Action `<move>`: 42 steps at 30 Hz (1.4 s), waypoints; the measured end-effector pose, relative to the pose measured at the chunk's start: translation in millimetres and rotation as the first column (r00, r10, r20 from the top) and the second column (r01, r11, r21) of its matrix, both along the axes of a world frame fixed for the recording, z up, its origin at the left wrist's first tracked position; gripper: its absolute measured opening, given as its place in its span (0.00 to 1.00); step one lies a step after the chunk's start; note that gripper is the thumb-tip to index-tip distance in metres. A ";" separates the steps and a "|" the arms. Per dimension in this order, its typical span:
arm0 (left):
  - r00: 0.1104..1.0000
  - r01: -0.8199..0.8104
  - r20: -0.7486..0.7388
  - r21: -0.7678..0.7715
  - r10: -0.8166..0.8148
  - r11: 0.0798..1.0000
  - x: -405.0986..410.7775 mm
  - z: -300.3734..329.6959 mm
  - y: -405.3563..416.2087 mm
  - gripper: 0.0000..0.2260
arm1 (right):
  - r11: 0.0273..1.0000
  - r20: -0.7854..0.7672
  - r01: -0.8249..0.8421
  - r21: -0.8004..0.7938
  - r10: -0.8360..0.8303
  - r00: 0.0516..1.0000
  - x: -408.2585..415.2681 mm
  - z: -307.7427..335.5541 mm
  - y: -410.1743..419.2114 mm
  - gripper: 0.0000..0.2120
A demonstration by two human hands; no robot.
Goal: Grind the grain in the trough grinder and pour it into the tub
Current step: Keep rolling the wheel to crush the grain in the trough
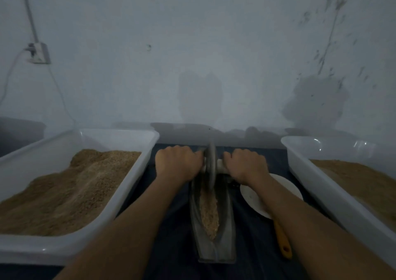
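Arms outstretched; left hand [175,164], right hand [246,165] fingers clamped on wheel [211,166] axle, over trough [214,236].

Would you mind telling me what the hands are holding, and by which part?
Both hold the grinding wheel by its axle handle: left hand on the left end, right hand on the right end.

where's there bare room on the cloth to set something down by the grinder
Bare dark cloth shows between the left tub and the trough, partly under the left forearm. Right of the trough is crowded: a white dish and an orange handle lie against the right tub.
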State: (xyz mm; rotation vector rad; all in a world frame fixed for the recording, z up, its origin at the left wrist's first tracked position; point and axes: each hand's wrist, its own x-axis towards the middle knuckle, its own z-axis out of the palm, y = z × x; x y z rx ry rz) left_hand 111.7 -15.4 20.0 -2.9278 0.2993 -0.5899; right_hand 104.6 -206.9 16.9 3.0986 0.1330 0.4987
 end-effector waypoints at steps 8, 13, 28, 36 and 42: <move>0.949 0.201 0.268 -0.116 -0.164 0.973 -73.4 -34.4 28.3 0.16 | 0.992 0.425 -0.121 -0.036 0.125 0.897 -77.5 -28.2 0.7 0.18; 0.928 0.220 0.300 0.035 -0.220 0.975 -67.1 -33.1 32.1 0.13 | 0.984 0.446 -0.125 -0.125 0.168 0.879 -71.1 -24.5 3.1 0.18; 0.976 0.156 0.139 0.073 -0.165 0.985 -52.3 -19.9 19.4 0.10 | 0.961 0.230 -0.113 -0.253 0.174 0.958 -62.3 -18.9 1.9 0.06; 0.945 0.226 0.265 -0.112 -0.190 0.968 -68.4 -35.8 31.3 0.15 | 0.995 0.280 -0.079 -0.062 0.093 0.955 -98.3 -13.3 14.2 0.27; 0.992 0.096 0.071 0.125 -0.106 0.987 -6.6 -12.8 14.7 0.13 | 1.000 -0.024 0.021 0.009 -0.021 0.999 -17.0 0.9 4.4 0.13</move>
